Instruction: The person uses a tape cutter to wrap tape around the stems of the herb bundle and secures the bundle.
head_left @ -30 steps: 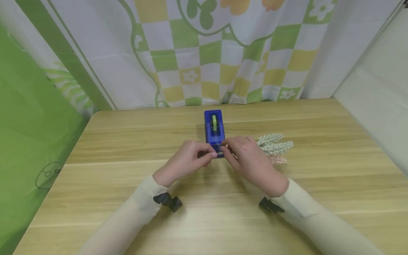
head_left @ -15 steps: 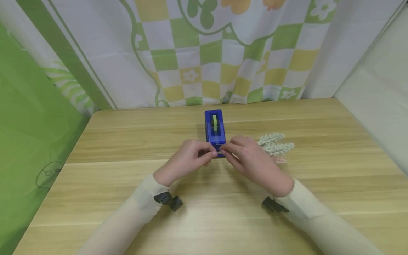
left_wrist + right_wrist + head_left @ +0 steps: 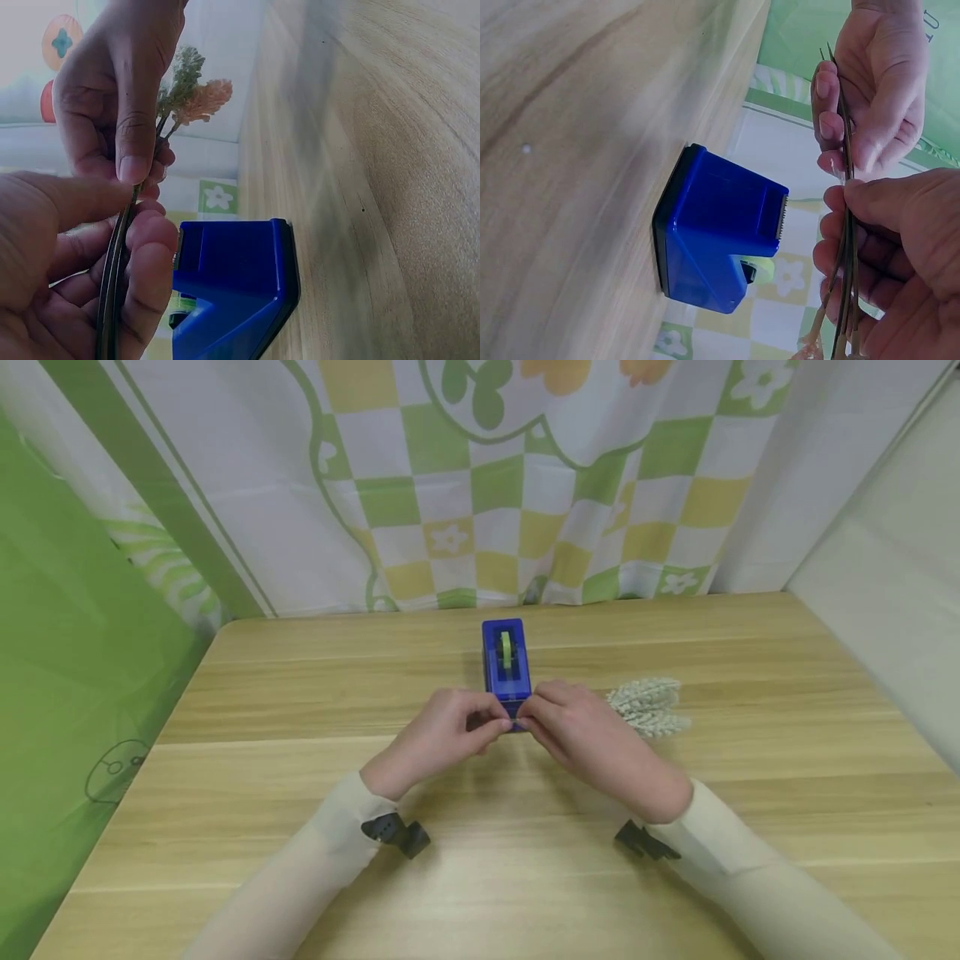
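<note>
Both hands hold a bunch of artificial flowers by thin dark stems point(image 3: 846, 255), in front of a blue tape dispenser point(image 3: 492, 681). My left hand point(image 3: 450, 727) pinches the stems near their bare ends, which stick out past its fingers in the right wrist view. Right beside it, my right hand point(image 3: 600, 743) grips them between thumb and fingers, fingertips meeting the left ones. A clear shiny bit, like tape, shows at the left fingertips point(image 3: 832, 161). Pale flower heads point(image 3: 647, 703) stick out beyond the right hand; the left wrist view shows a pink one point(image 3: 206, 101) as well.
The dispenser, with a yellow-green roll point(image 3: 506, 650) and a toothed cutting edge point(image 3: 783, 217), stands on the wooden table point(image 3: 300, 810) just beyond the fingertips. A checkered curtain point(image 3: 495, 518) hangs behind the table, and a green cloth point(image 3: 82, 652) is at the left.
My right hand has drawn back from the dispenser's front and its fingertips have closed in on the left ones. The flower heads have turned, hiding the pink one in the head view.
</note>
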A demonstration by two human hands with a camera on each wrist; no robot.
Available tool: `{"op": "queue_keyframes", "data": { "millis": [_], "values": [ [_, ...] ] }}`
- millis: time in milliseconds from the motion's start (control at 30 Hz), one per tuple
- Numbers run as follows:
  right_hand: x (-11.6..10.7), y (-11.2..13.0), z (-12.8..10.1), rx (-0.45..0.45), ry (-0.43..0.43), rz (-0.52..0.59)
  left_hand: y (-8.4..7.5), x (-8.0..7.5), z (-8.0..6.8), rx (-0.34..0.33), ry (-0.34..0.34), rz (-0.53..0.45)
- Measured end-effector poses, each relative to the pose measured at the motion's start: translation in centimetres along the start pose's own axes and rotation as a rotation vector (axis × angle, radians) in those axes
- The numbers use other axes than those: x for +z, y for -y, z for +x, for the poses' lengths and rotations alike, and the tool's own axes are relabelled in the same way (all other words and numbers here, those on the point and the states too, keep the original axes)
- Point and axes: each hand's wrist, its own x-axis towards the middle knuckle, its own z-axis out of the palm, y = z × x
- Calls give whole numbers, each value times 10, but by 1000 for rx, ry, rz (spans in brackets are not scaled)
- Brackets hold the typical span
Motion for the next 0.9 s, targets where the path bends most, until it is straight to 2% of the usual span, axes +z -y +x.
{"op": "queue_keyframes", "data": {
  "millis": [400,667,900],
  "values": [
    [-1,5,0,-16,8,-17,2,-1,0,1,4,7],
    [-1,6,0,19,52,-48,4,0,0,17,2,21],
    [-3,6,1,43,105,-7,3,1,0,32,-7,35]
  ]
}}
